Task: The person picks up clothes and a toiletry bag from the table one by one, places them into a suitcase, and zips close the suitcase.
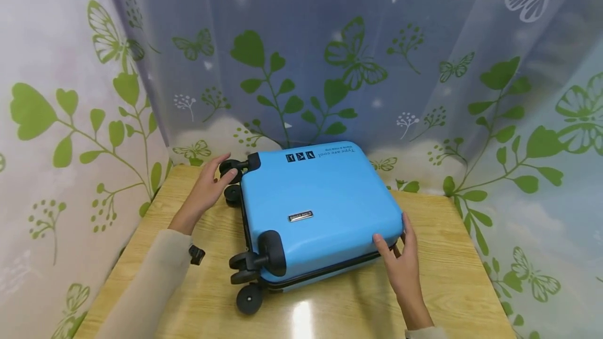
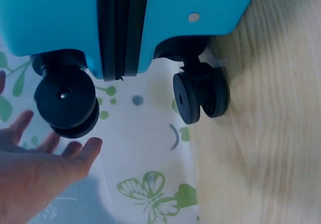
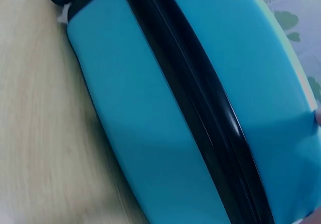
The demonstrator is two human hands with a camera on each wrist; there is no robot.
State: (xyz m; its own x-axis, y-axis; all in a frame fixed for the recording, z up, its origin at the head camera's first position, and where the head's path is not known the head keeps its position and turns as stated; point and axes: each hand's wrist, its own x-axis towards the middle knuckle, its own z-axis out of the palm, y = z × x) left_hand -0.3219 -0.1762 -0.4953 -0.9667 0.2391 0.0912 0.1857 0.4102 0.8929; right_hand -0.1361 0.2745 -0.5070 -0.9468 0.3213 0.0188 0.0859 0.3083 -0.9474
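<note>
A light blue hard-shell suitcase (image 1: 325, 187) lies flat, its black wheels pointing left. At its far left corner, my left hand (image 1: 209, 182) has thumb and fingers spread about a black double wheel (image 1: 231, 170). In the left wrist view, the fingertips (image 2: 90, 146) are loosely bent just beside that wheel (image 2: 65, 96). My right hand (image 1: 404, 271) grips the near right corner, thumb on the shell and fingers round the end. A black zip band (image 3: 195, 93) runs along the side in the right wrist view; most of the right hand is out of that frame.
The suitcase rests on a wood-grain table (image 1: 447, 276). Behind and at both sides hangs a curtain (image 1: 301, 41) printed with leaves and butterflies, close to the table's far edge. A second wheel pair (image 1: 245, 266) sticks out at the near left corner.
</note>
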